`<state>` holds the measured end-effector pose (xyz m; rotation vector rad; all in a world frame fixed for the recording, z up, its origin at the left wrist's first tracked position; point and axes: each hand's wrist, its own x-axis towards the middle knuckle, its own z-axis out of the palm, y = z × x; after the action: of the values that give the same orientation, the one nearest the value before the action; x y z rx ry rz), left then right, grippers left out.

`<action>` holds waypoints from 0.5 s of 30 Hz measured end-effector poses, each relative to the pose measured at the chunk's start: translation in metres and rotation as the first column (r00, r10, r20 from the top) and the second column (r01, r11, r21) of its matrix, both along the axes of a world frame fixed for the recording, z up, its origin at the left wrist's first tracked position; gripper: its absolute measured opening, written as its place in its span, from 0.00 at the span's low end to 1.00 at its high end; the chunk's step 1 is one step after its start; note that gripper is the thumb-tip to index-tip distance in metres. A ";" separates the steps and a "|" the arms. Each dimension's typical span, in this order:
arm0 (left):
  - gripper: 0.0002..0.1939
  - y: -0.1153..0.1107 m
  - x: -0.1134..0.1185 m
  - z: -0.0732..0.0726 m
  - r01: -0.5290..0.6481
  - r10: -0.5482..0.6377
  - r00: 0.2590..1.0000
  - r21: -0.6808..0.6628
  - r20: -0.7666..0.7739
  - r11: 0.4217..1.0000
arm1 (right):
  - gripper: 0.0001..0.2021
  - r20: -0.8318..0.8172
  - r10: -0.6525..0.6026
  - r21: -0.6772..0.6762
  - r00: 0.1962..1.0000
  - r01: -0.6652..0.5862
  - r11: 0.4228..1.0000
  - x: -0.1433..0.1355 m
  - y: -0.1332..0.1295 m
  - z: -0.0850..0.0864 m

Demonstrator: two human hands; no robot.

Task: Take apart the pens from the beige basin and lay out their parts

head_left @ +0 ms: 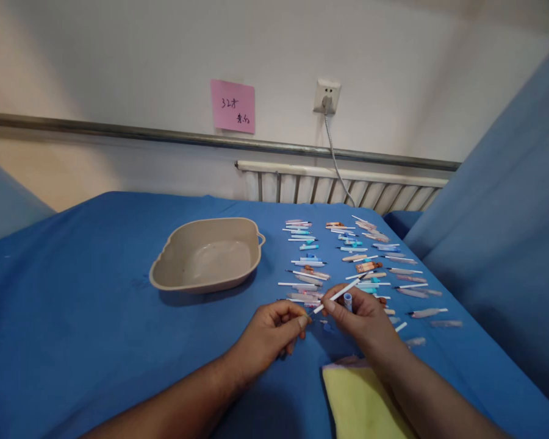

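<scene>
A thin white stick like a pen refill (pixel 337 296) slants up to the right, with a dark tip at its far end. My right hand (pixel 363 317) pinches it between thumb and fingers. The same hand also holds a short pale-blue tube (pixel 348 301), open end up, beside the stick. My left hand (pixel 279 332) is closed at the stick's near end, thumb and index finger pinching its thin tip. Exactly what lies between those fingertips is too small to see. A small blue piece (pixel 326 325) lies on the cloth just below the hands.
Rows of similar white sticks with clear, blue and brown tubes (pixel 368 267) cover the right of the blue cloth (pixel 105 347). A beige basin (pixel 205 285) stands left of centre. A yellow cloth (pixel 363 402) lies under my right forearm. A blue curtain (pixel 498 183) hangs right.
</scene>
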<state>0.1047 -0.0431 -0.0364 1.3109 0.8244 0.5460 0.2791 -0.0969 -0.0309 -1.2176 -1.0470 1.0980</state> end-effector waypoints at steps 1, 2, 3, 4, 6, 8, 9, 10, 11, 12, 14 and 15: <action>0.14 0.000 0.000 0.000 0.008 -0.008 1.000 0.004 0.001 1.000 | 0.10 0.011 0.000 0.002 1.000 0.000 1.000 0.000 0.000 0.000; 0.15 -0.001 0.000 0.001 0.017 -0.017 1.000 0.009 0.003 1.000 | 0.10 0.024 0.000 0.006 1.000 -0.001 1.000 -0.001 0.000 0.000; 0.15 -0.001 0.000 0.001 0.028 -0.028 1.000 0.015 0.005 0.999 | 0.09 0.036 -0.001 0.014 0.999 0.001 1.000 -0.001 -0.001 0.001; 0.15 -0.002 0.000 0.002 0.039 -0.039 0.999 0.024 0.007 0.999 | 0.09 0.046 0.001 0.025 0.999 -0.002 1.000 -0.002 -0.001 0.001; 0.15 -0.002 -0.001 0.002 0.059 -0.060 0.998 0.039 0.010 0.997 | 0.08 0.063 0.021 0.052 0.998 -0.024 0.998 -0.003 -0.001 0.002; 0.15 -0.003 -0.001 0.003 0.072 -0.073 0.997 0.045 0.014 0.996 | 0.07 0.075 0.044 0.073 0.996 -0.049 0.996 -0.004 -0.002 0.003; 0.16 -0.003 -0.001 0.003 0.075 -0.075 0.997 0.042 0.019 0.996 | 0.07 0.080 0.051 0.077 0.995 -0.058 0.995 -0.005 -0.002 0.003; 0.16 -0.004 -0.001 0.002 0.074 -0.075 0.997 0.036 0.022 0.997 | 0.06 0.084 0.054 0.077 0.995 -0.061 0.995 -0.006 -0.002 0.003; 0.16 -0.004 -0.001 0.002 0.072 -0.073 0.997 0.029 0.024 0.997 | 0.06 0.087 0.051 0.074 0.995 -0.058 0.996 -0.006 -0.002 0.003; 0.16 -0.004 -0.001 0.002 0.067 -0.067 0.997 0.022 0.026 0.998 | 0.06 0.087 0.046 0.071 0.995 -0.052 0.996 -0.006 -0.003 0.003; 0.16 -0.005 -0.001 0.002 0.049 -0.049 0.998 0.009 0.034 0.999 | 0.06 0.087 0.039 0.064 0.995 -0.044 0.997 -0.007 -0.003 0.002; 0.17 -0.005 0.000 0.003 0.039 -0.040 0.998 0.005 0.043 0.999 | 0.06 0.089 0.034 0.064 0.995 -0.040 0.997 -0.007 -0.003 0.002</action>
<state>0.1044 -0.0479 -0.0338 1.3127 0.7611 0.5431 0.2722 -0.1003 -0.0289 -1.2076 -1.1684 1.0381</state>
